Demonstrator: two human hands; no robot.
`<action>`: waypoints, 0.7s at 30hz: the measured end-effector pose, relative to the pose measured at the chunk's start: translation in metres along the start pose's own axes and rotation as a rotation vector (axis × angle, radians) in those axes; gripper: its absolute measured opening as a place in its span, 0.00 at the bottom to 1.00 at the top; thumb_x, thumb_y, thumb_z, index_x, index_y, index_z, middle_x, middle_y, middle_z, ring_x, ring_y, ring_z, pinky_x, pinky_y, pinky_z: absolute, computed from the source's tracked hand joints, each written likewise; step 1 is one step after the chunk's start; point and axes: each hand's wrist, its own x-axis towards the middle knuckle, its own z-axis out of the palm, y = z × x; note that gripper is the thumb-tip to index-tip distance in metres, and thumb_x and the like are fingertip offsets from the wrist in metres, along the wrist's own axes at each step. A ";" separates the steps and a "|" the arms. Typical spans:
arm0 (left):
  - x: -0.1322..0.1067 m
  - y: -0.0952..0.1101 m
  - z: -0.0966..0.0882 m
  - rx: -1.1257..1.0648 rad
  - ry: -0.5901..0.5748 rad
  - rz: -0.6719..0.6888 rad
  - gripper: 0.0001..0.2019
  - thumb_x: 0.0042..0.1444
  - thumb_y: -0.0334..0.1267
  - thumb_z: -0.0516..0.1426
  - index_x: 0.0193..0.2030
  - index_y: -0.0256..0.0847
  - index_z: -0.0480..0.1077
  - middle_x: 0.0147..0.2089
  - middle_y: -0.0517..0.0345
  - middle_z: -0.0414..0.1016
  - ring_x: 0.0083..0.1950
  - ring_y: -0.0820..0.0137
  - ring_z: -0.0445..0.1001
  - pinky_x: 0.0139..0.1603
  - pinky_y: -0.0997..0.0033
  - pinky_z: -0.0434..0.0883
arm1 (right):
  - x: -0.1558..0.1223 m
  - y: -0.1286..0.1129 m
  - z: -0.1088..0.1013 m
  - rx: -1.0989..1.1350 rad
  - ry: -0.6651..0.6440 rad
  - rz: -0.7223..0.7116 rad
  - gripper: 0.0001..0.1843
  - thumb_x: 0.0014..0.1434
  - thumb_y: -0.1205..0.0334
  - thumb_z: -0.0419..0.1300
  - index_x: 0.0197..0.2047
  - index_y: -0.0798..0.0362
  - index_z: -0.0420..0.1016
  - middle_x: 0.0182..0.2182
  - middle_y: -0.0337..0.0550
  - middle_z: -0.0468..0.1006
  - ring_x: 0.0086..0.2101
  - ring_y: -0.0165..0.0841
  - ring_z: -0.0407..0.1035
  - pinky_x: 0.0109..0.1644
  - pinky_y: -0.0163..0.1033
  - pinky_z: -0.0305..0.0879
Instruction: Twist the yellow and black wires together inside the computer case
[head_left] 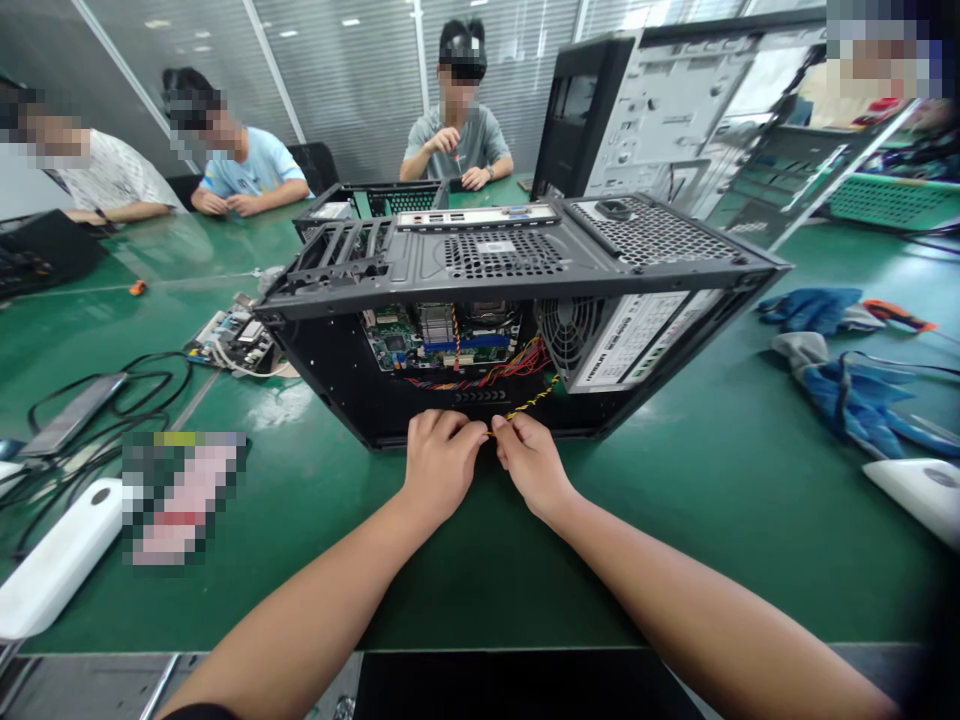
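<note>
A black computer case lies on the green table with its open side facing me. Inside it are a motherboard, a power supply and a bundle of coloured wires. A twisted yellow-and-black cable runs from beside the power supply to my hands at the case's near edge. My left hand pinches the cable's end between thumb and fingers. Close beside it, my right hand is closed on the same cable. The cable's tip is hidden by the fingers.
Behind stands another open case. To the left lie loose computer parts, black cables and a white device. Blue gloves and another white device are at right. Several people sit across the table.
</note>
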 end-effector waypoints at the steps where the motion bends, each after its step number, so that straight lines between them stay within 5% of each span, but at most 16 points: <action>1: 0.000 0.000 0.000 0.003 0.001 -0.001 0.08 0.67 0.38 0.55 0.40 0.46 0.76 0.38 0.56 0.76 0.42 0.63 0.67 0.44 0.61 0.61 | 0.000 0.000 0.000 -0.002 -0.001 0.000 0.22 0.64 0.45 0.57 0.23 0.49 0.60 0.15 0.32 0.62 0.18 0.28 0.57 0.22 0.36 0.52; 21: 0.003 0.004 -0.007 -0.209 -0.209 -0.115 0.10 0.67 0.34 0.50 0.36 0.42 0.69 0.34 0.59 0.70 0.34 0.70 0.70 0.35 0.71 0.66 | -0.004 -0.011 0.001 -0.018 -0.026 -0.021 0.22 0.64 0.47 0.56 0.23 0.49 0.60 0.16 0.33 0.63 0.19 0.28 0.58 0.24 0.36 0.55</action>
